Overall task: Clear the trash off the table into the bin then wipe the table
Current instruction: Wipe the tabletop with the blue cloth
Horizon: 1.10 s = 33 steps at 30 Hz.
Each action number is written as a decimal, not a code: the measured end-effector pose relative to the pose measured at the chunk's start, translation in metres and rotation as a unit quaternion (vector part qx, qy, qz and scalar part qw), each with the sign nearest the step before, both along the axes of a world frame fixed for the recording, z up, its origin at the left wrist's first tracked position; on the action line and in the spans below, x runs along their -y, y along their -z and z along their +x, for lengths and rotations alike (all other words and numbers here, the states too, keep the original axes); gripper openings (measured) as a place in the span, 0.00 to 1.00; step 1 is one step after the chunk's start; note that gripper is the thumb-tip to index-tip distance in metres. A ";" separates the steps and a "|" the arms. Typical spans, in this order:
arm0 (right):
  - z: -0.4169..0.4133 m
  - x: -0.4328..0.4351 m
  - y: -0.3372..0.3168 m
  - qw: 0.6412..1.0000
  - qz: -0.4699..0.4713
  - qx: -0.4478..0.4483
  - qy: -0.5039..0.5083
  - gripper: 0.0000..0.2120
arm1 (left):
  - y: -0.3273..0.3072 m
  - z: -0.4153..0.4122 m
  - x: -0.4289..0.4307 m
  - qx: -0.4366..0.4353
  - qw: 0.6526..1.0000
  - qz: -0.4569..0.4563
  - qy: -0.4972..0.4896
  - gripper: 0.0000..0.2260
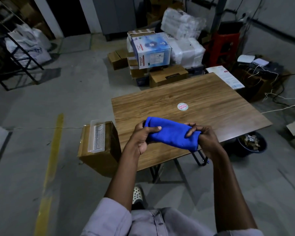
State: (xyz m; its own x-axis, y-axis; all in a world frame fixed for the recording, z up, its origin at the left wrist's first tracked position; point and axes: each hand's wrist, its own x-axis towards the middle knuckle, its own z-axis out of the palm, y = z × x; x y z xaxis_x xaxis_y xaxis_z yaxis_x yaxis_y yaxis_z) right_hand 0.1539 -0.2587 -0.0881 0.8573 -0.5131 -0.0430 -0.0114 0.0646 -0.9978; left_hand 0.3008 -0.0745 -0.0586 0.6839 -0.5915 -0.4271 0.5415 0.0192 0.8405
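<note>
A folded blue cloth [172, 134] is held in the air above the near part of the wooden table [203, 103]. My left hand [142, 137] grips its left end with curled fingers. My right hand [205, 136] grips its right end the same way. A round white and pink sticker [183, 106] lies flat on the tabletop beyond the cloth. A dark round bin [251, 142] with scraps of trash inside stands on the floor by the table's right near corner.
A brown cardboard box [99, 159] with a clear plastic tray [97, 136] on top stands against the table's left side. Stacked boxes and wrapped bundles [162, 53] sit behind the table. Cables and devices [260, 68] lie at the right.
</note>
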 end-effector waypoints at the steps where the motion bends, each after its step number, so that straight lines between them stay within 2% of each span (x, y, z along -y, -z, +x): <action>1: -0.003 -0.001 0.000 0.999 -0.034 -0.017 0.009 0.30 | 0.002 -0.001 0.005 0.015 0.999 0.006 -0.036 0.17; 4: -0.012 0.003 0.007 0.979 -0.170 -0.095 0.056 0.31 | 0.005 -0.003 0.013 0.072 0.991 0.009 -0.111 0.21; 7: -0.018 0.005 0.009 0.980 -0.156 -0.095 0.081 0.27 | 0.010 -0.009 0.017 0.180 0.974 0.046 -0.132 0.21; 9: -0.019 -0.007 0.002 0.996 -0.052 -0.064 0.044 0.15 | 0.006 -0.021 0.020 0.262 0.952 0.079 -0.135 0.23; 10: -0.017 -0.016 -0.001 0.998 0.022 -0.052 0.028 0.12 | 0.000 -0.030 0.021 0.302 0.941 0.084 -0.127 0.24; 13: -0.007 -0.038 -0.004 0.967 0.253 -0.026 0.016 0.27 | -0.009 -0.064 0.029 0.396 0.915 0.076 -0.017 0.29; 16: -0.006 -0.044 0.004 0.895 0.441 0.071 0.002 0.42 | 0.000 -0.099 0.034 0.468 0.868 0.042 0.164 0.29; 18: -0.016 -0.043 0.008 0.852 0.511 0.111 0.016 0.45 | 0.009 -0.110 0.033 0.475 0.852 0.027 0.219 0.26; 20: -0.024 -0.039 0.014 0.845 0.514 0.140 0.037 0.44 | 0.008 -0.113 0.033 0.407 0.892 -0.012 0.198 0.20; 22: -0.031 -0.033 0.014 0.850 0.498 0.163 0.051 0.41 | 0.001 -0.112 0.036 0.366 0.925 -0.028 0.093 0.12; 24: -0.039 -0.032 0.006 0.856 0.484 0.173 0.063 0.41 | 0.000 -0.108 0.044 0.402 0.915 0.016 -0.026 0.12; 25: -0.043 -0.034 0.000 0.858 0.480 0.172 0.065 0.42 | 0.001 -0.107 0.049 0.420 0.905 0.040 -0.049 0.15; 27: -0.046 -0.040 -0.004 0.862 0.476 0.166 0.059 0.42 | 0.006 -0.112 0.065 0.426 0.903 0.060 -0.009 0.25; 30: -0.045 -0.044 -0.009 0.884 0.425 0.179 0.079 0.38 | 0.014 -0.134 0.093 0.440 0.889 0.100 0.071 0.38; 33: -0.051 -0.027 -0.001 0.880 0.420 0.199 0.098 0.36 | 0.020 -0.147 0.118 0.426 0.894 0.089 0.103 0.41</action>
